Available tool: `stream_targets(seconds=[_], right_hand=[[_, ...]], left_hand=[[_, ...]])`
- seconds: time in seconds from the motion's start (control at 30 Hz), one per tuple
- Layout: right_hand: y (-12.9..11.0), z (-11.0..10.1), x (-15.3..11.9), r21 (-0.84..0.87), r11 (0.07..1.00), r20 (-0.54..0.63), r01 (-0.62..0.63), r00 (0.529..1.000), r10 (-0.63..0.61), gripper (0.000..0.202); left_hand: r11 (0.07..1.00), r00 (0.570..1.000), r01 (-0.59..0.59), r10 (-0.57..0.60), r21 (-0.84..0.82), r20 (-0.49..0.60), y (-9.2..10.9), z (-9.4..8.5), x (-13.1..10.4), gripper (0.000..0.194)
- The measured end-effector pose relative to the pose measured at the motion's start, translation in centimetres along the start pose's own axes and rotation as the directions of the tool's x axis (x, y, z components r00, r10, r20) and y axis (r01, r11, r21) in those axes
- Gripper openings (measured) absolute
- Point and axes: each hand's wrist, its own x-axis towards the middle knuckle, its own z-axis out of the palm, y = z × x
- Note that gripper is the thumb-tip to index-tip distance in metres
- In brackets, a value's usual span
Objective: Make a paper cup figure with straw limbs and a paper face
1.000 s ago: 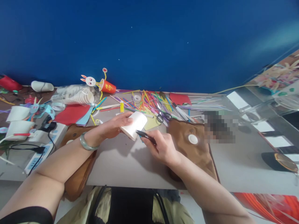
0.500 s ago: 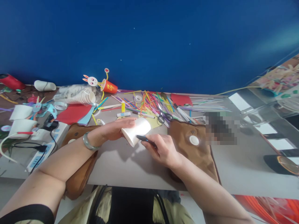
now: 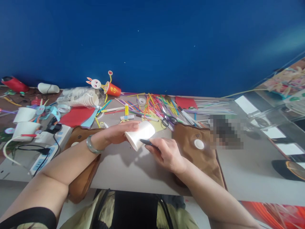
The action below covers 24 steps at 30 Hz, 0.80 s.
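A white paper cup [image 3: 140, 133] is tilted above the table, gripped by my left hand [image 3: 121, 131] with the thumb along its side. My right hand [image 3: 168, 153] is closed round a black pen [image 3: 149, 142], whose tip is at the cup's side wall; I cannot make out any mark there. Beyond the cup lie a yellow sheet [image 3: 159, 124], a pair of black-handled scissors [image 3: 169, 120] and a glue stick [image 3: 127, 117].
Colourful sticks [image 3: 149, 103] are strewn along the back. Stacked paper cups [image 3: 83, 98], red paper [image 3: 76, 116] and a power strip [image 3: 54, 146] lie left. Brown cloth pieces [image 3: 195, 159] flank the work area. A rabbit figure in an orange cup [image 3: 113, 89] leans by the blue wall.
The whole view has shifted slightly to the right. Both hands keep their hold, and the pen tip stays at almost the same place on the cup.
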Motion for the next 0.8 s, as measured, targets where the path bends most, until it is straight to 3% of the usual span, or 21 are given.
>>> stream_targets(seconds=[0.27, 0.43, 0.63, 0.8], right_hand=[[0.1, 0.1, 0.2, 0.007, 1.000, -0.024, 0.018, 1.000, -0.018, 0.015], [-0.1, -0.1, 0.1, 0.135, 0.984, -0.053, -0.115, 0.991, 0.123, 0.012], [-0.2, -0.2, 0.3, 0.230, 0.949, 0.014, -0.214, 0.976, 0.217, 0.013], [-0.3, -0.2, 0.5, 0.219, 0.919, 0.072, -0.327, 0.945, 0.319, 0.014]], left_hand=[[1.000, 1.000, -0.004, 0.004, -0.017, 0.000, 0.1, -0.2, 0.0, 0.047], [0.991, 0.989, -0.118, 0.112, -0.058, -0.097, 1.4, 0.4, -0.2, 0.059], [0.958, 0.923, -0.286, 0.268, -0.025, -0.275, 1.6, 1.1, -0.2, 0.074], [0.902, 0.824, -0.406, 0.430, 0.145, -0.369, 1.5, 1.3, 0.1, 0.081]])
